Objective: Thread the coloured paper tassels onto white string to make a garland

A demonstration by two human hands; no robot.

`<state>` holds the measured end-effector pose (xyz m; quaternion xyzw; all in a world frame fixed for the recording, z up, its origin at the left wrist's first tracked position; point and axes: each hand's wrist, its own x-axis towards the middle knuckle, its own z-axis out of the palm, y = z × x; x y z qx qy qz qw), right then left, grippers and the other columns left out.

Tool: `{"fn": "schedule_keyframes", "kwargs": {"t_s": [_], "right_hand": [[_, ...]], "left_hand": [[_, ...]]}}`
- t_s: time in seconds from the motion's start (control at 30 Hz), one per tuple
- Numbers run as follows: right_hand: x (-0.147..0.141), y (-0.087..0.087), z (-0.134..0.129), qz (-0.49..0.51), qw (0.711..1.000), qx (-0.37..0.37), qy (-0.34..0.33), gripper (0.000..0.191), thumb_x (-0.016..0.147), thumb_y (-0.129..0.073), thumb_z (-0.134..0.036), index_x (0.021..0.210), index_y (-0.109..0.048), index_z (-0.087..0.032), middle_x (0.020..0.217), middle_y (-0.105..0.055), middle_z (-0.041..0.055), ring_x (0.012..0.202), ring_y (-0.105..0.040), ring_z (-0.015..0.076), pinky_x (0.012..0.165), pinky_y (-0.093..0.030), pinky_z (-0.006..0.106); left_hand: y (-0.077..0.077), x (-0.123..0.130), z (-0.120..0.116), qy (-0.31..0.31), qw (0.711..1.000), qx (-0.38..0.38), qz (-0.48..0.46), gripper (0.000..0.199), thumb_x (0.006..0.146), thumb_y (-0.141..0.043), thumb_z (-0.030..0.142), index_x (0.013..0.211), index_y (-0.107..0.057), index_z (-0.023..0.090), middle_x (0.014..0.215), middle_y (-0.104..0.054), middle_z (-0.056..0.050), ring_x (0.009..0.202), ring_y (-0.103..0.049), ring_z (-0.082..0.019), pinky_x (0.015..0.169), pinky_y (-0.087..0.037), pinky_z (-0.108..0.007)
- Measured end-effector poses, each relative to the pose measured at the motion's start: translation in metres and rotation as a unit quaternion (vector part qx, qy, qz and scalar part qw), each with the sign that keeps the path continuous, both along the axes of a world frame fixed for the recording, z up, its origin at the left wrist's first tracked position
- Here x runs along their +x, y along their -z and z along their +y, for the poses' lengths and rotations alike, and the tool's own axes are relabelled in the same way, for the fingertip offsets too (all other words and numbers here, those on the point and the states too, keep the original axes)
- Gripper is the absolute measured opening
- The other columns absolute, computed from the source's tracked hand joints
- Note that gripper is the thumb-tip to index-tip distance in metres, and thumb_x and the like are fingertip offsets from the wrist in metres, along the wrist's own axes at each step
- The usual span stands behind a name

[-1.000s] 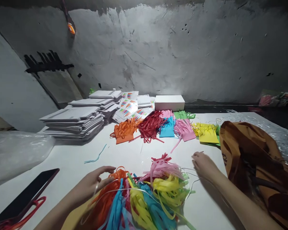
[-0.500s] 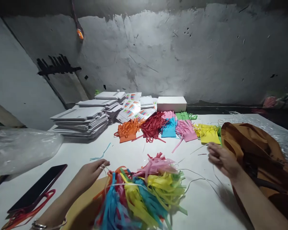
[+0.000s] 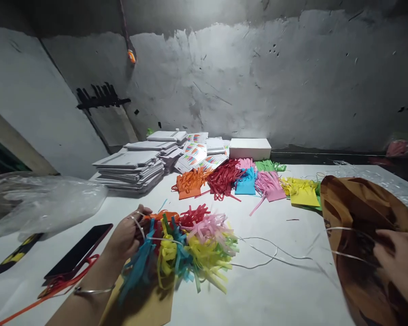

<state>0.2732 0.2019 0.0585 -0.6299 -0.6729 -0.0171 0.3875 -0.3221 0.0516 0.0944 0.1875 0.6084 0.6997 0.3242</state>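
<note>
A garland of tissue-paper tassels (image 3: pixel 190 249) in orange, red, pink, yellow, blue and green hangs on a white string (image 3: pixel 275 258). My left hand (image 3: pixel 127 231) is closed at the garland's left end, with a loop of the string over its fingers. On the far right, my right hand (image 3: pixel 399 262) is closed on the string in front of the brown bag (image 3: pixel 340 213); its fingertips are partly blurred. Loose curves of string lie on the table between the two. A tan sheet (image 3: pixel 153 299) lies under the left tassels.
Fringed paper bundles, among them orange (image 3: pixel 190 183), dark red (image 3: pixel 222 179) and yellow (image 3: pixel 304 192), line the table's back. Stacks of white cards (image 3: pixel 129 170) and a white box (image 3: pixel 250 148) stand behind. Clear plastic (image 3: pixel 54 199) and a phone (image 3: pixel 78 251) are at left.
My right hand has moved right and toward me, drawing the string across the brown bag. My left hand has lifted its end of the garland, and the tassels sit higher.
</note>
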Motion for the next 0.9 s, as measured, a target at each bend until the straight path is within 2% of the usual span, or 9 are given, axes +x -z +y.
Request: {"fn": "schedule_keyframes", "kwargs": {"t_s": [0.07, 0.13, 0.23, 0.37, 0.47, 0.57, 0.67, 0.8, 0.9], "right_hand": [[-0.04, 0.012, -0.012, -0.08, 0.995, 0.03, -0.056, 0.032, 0.088, -0.045, -0.037, 0.115, -0.059, -0.027, 0.128, -0.056, 0.0183, 0.12, -0.049, 0.0441, 0.102, -0.034, 0.065], [-0.093, 0.026, -0.018, -0.058, 0.972, -0.031, -0.225, 0.032, 0.09, -0.043, -0.03, 0.115, -0.064, -0.024, 0.12, -0.062, 0.0165, 0.114, -0.057, 0.0358, 0.105, -0.039, 0.057], [-0.179, 0.05, -0.015, -0.073, 0.919, -0.116, -0.368, 0.024, 0.087, -0.052, -0.018, 0.101, -0.071, -0.025, 0.109, -0.069, 0.0089, 0.102, -0.063, 0.0243, 0.093, -0.049, 0.039], [-0.267, 0.081, 0.001, -0.039, 0.887, -0.183, -0.421, 0.017, 0.092, -0.068, -0.029, 0.104, -0.067, -0.017, 0.111, -0.066, 0.0054, 0.104, -0.062, 0.022, 0.093, -0.051, 0.044], [-0.295, 0.087, 0.016, 0.041, 0.869, -0.228, -0.437, 0.023, 0.097, -0.065, -0.039, 0.098, -0.065, -0.016, 0.097, -0.066, 0.0019, 0.086, -0.065, 0.0162, 0.079, -0.056, 0.036], [-0.28, 0.068, 0.032, 0.151, 0.839, -0.259, -0.453, 0.032, 0.1, -0.058, -0.046, 0.091, -0.062, -0.016, 0.072, -0.057, -0.0054, 0.053, -0.051, 0.0069, 0.051, -0.046, 0.021], [-0.23, 0.028, 0.047, 0.267, 0.823, -0.233, -0.444, 0.044, 0.096, -0.054, -0.061, 0.085, -0.054, -0.019, 0.059, -0.035, -0.0113, 0.041, -0.026, 0.0041, 0.039, -0.028, 0.019], [-0.149, -0.023, 0.061, 0.367, 0.847, -0.137, -0.359, 0.055, 0.083, -0.045, -0.079, 0.07, -0.033, -0.027, 0.059, -0.014, -0.0122, 0.04, -0.014, 0.0069, 0.038, -0.023, 0.024], [-0.112, -0.034, 0.068, 0.332, 0.893, -0.099, -0.286, 0.048, 0.087, -0.047, -0.07, 0.067, -0.04, -0.027, 0.053, -0.02, -0.0117, 0.04, -0.019, 0.0088, 0.042, -0.027, 0.024]], "left_hand": [[0.002, 0.001, -0.004, -0.001, 1.0, 0.013, -0.021, 0.03, 0.086, -0.069, 0.043, 0.073, -0.059, 0.017, 0.044, -0.042, 0.008, 0.034, -0.039, -0.006, 0.032, -0.029, -0.012], [0.003, 0.002, -0.007, 0.0, 0.999, 0.024, -0.038, 0.032, 0.087, -0.071, 0.042, 0.071, -0.06, 0.017, 0.044, -0.043, 0.008, 0.034, -0.038, -0.005, 0.032, -0.03, -0.012], [0.004, 0.006, -0.011, 0.003, 0.998, 0.036, -0.059, 0.031, 0.085, -0.075, 0.04, 0.07, -0.061, 0.016, 0.045, -0.043, 0.008, 0.035, -0.038, -0.005, 0.032, -0.03, -0.012], [0.004, 0.008, -0.018, 0.006, 0.995, 0.059, -0.078, 0.027, 0.086, -0.075, 0.033, 0.069, -0.062, 0.016, 0.053, -0.053, 0.005, 0.043, -0.05, -0.007, 0.04, -0.045, -0.014], [0.004, 0.003, -0.03, 0.005, 0.993, 0.081, -0.086, 0.024, 0.087, -0.073, 0.028, 0.069, -0.062, 0.017, 0.06, -0.059, 0.003, 0.049, -0.056, -0.009, 0.049, -0.053, -0.016], [0.004, -0.008, -0.046, -0.005, 0.991, 0.097, -0.088, 0.023, 0.083, -0.075, 0.026, 0.067, -0.06, 0.018, 0.062, -0.06, 0.004, 0.05, -0.058, -0.009, 0.051, -0.055, -0.016], [0.005, -0.022, -0.057, -0.009, 0.992, 0.099, -0.08, 0.022, 0.075, -0.08, 0.02, 0.065, -0.06, 0.018, 0.061, -0.06, 0.005, 0.043, -0.052, -0.006, 0.042, -0.049, -0.013], [0.006, -0.033, -0.059, 0.015, 0.994, 0.082, -0.073, 0.019, 0.066, -0.083, 0.017, 0.068, -0.064, 0.015, 0.051, -0.051, 0.007, 0.035, -0.046, -0.005, 0.034, -0.041, -0.012], [0.005, -0.03, -0.051, 0.027, 0.994, 0.083, -0.068, 0.021, 0.067, -0.084, 0.021, 0.068, -0.064, 0.015, 0.051, -0.05, 0.008, 0.036, -0.046, -0.004, 0.036, -0.041, -0.012]]}}
